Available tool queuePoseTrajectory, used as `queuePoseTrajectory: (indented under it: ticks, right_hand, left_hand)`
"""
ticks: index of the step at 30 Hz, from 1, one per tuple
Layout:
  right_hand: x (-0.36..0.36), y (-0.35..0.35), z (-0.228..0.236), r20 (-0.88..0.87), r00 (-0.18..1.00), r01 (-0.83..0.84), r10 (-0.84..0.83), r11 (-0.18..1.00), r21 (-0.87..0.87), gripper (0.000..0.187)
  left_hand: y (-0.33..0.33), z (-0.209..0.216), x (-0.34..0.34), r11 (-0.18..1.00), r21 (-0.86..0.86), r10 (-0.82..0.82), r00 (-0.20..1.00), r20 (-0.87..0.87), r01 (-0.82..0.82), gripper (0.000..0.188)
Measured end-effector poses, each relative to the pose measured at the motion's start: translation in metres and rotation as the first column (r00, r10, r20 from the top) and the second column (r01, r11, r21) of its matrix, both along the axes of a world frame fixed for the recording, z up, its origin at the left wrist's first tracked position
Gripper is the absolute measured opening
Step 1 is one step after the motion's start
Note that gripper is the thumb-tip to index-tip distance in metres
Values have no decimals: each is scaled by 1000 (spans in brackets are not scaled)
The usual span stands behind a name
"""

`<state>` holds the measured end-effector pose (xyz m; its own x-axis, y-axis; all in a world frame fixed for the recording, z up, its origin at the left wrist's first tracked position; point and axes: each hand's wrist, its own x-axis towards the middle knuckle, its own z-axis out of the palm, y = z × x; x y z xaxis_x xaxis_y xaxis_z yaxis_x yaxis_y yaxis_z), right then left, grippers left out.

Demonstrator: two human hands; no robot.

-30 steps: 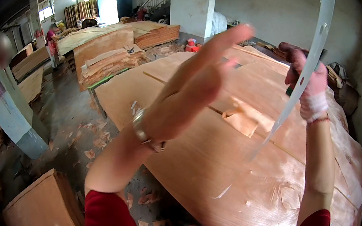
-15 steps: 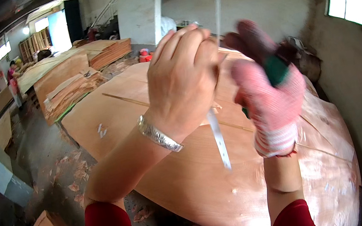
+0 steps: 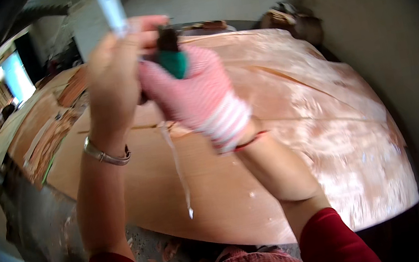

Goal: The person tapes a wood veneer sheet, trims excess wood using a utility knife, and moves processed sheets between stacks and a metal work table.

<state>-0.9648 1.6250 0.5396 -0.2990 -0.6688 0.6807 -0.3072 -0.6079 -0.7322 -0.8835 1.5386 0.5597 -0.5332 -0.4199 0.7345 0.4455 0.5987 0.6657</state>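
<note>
My bare left hand [image 3: 112, 78], with a silver bracelet at the wrist, is raised above the wood sheets, fingers closed on a narrow white tape strip [image 3: 111, 6]. The strip runs up out of view, and its thin lower end [image 3: 185, 190] dangles below my hands. Close against it is my right hand [image 3: 194, 87], in a pink knitted glove with a striped cuff. Its fingers are closed around a green, dark-topped thing [image 3: 174, 64] whose kind is blurred. Below both hands lie broad, thin wood veneer sheets [image 3: 212, 185].
A split [image 3: 300, 81] and seams run across the wavy veneer. Stacked sheets [image 3: 39, 147] stand at the far left, and scraps [image 3: 171, 249] litter the floor by the near edge. A wall [image 3: 418, 98] rises on the right; bundled dark objects [image 3: 294, 24] lie in the back corner.
Both hands have moved left and up in the picture, and my right hand has come against my left. The view has turned right. The dangling tape end now looks twisted and thinner.
</note>
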Motion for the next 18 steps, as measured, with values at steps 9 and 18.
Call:
queuePoseTrajectory:
  ticks: [9, 18]
  right_hand:
    - [-45, 51, -111, -9, 983, 180, -181, 972, 149, 15]
    - [-91, 210, -226, -17, 971, 187, -239, 715, 674, 47]
  left_hand:
    - [-34, -91, -55, 735, 414, -386, 833, -397, 537, 64]
    - [121, -238, -92, 624, 634, -780, 411, 472, 457, 27]
